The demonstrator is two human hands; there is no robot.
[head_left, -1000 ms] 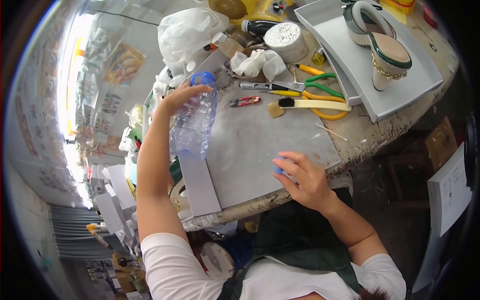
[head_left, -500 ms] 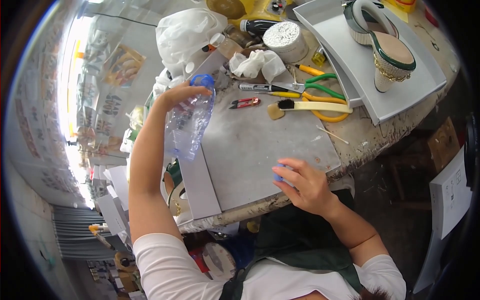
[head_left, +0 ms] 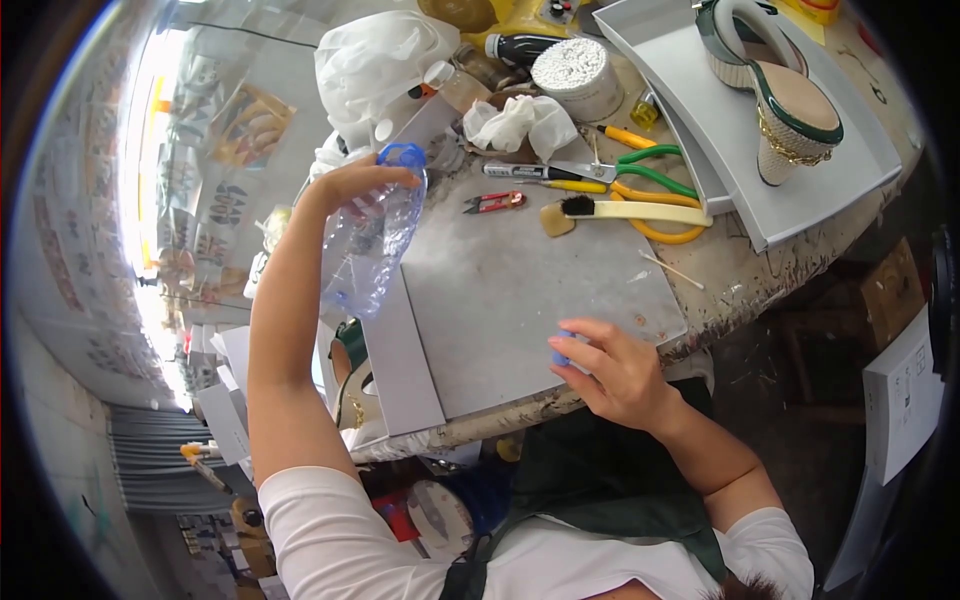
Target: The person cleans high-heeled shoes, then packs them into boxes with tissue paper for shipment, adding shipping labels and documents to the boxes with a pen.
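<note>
My left hand (head_left: 352,185) grips a clear plastic bottle (head_left: 372,240) near its blue-ringed open neck, holding it tilted in the air over the left side of the grey board (head_left: 530,290). My right hand (head_left: 612,368) rests at the board's near edge with its fingers curled around a small blue bottle cap (head_left: 561,349), mostly hidden by the fingers.
Red snips (head_left: 493,202), a black-bristled brush (head_left: 625,209), green and yellow scissors (head_left: 650,190), a marker, crumpled tissue (head_left: 515,122) and a white plastic bag (head_left: 375,60) lie at the back. A grey tray (head_left: 830,190) holds a green-trimmed wedge shoe (head_left: 775,85). A chipped table edge runs below my right hand.
The bottle has swung further left and tilted more, its base moving away from the board. My right hand stays on the cap.
</note>
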